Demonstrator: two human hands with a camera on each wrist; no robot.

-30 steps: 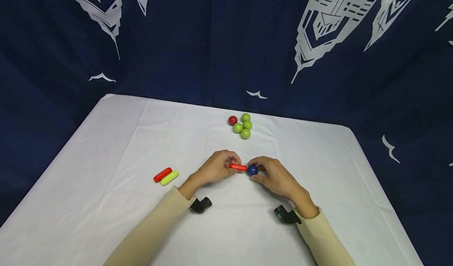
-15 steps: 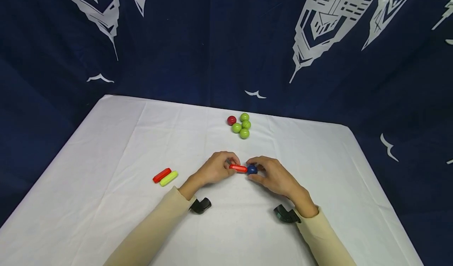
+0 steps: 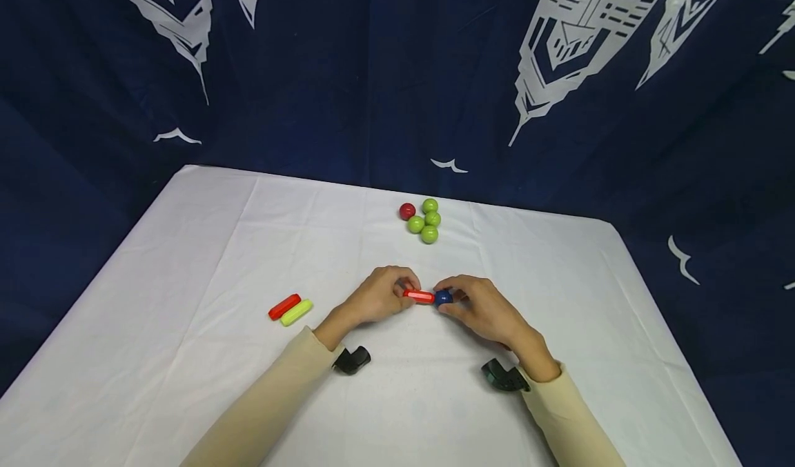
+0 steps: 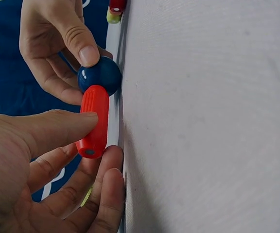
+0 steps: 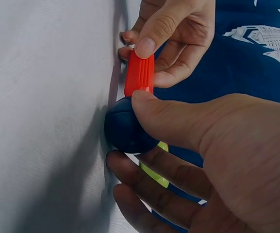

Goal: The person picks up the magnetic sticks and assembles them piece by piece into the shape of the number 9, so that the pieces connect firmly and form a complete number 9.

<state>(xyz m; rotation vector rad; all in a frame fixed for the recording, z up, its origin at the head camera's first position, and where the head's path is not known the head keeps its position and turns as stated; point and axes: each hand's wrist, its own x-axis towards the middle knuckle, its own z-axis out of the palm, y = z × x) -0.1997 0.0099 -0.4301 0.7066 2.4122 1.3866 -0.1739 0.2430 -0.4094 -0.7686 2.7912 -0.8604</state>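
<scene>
Near the middle of the white-covered table, my left hand [image 3: 380, 296] pinches a short red plastic rod [image 3: 419, 296] between thumb and fingers. In the left wrist view the end of the rod [image 4: 95, 137] nearest the left palm carries a small grey dot. My right hand [image 3: 487, 310] grips a dark blue ball [image 3: 443, 298] with its thumb on top and fingers round the far side. The rod's other end touches the ball [image 5: 125, 127], and both form one line. The ball is partly covered by the right thumb in the right wrist view.
To the left lie a second red rod [image 3: 284, 307] and a yellow-green rod [image 3: 297, 312], side by side. Farther back, a dark red ball [image 3: 407, 211] sits beside several green balls [image 3: 429, 234]. A navy cloth [image 3: 366, 108] hangs behind the white tabletop [image 3: 248, 260].
The hands have barely moved; the rod and ball stay end to end between them. The loose rods and balls lie where they were.
</scene>
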